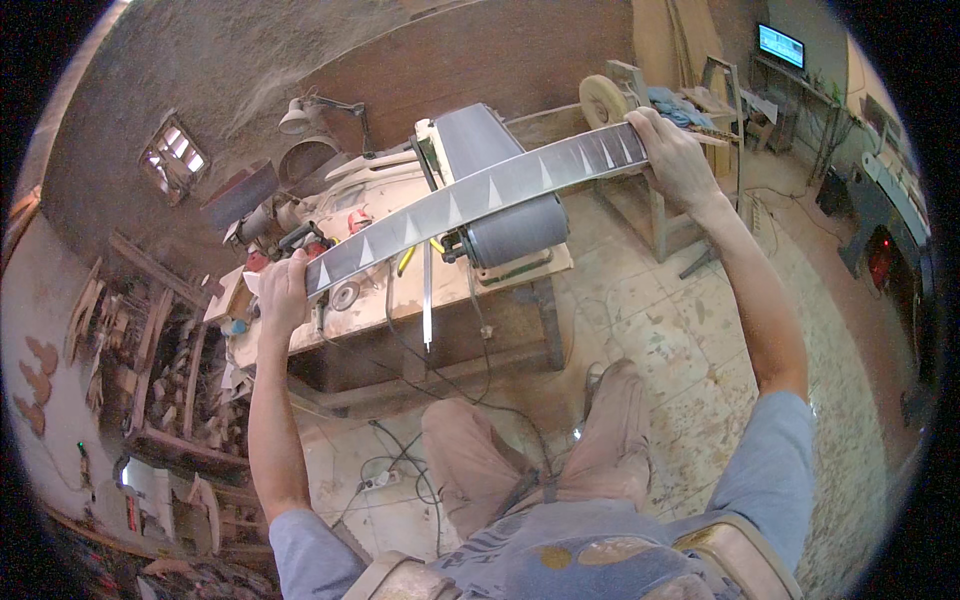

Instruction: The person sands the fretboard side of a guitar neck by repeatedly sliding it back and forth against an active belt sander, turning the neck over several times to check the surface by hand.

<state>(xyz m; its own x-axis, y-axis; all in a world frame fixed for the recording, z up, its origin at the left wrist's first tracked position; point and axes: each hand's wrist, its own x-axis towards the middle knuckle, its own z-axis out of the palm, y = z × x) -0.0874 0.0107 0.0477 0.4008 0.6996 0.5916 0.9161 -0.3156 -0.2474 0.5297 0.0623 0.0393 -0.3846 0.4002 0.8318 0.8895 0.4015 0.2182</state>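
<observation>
A long, flat grey strip with a row of pale triangles along its face is stretched between my hands. Its left end is gripped by my left hand, the fingers closed around it. Higher up at the right, my right hand is closed on the other end. The strip crosses in front of a belt sander with a wide grey belt, hiding its middle. Whether the strip touches the sander I cannot tell.
The sander stands on a dusty workbench with tools and a desk lamp. Cables lie on the tiled floor near my legs. Wood-filled shelves line the left; a lit screen is at the far right.
</observation>
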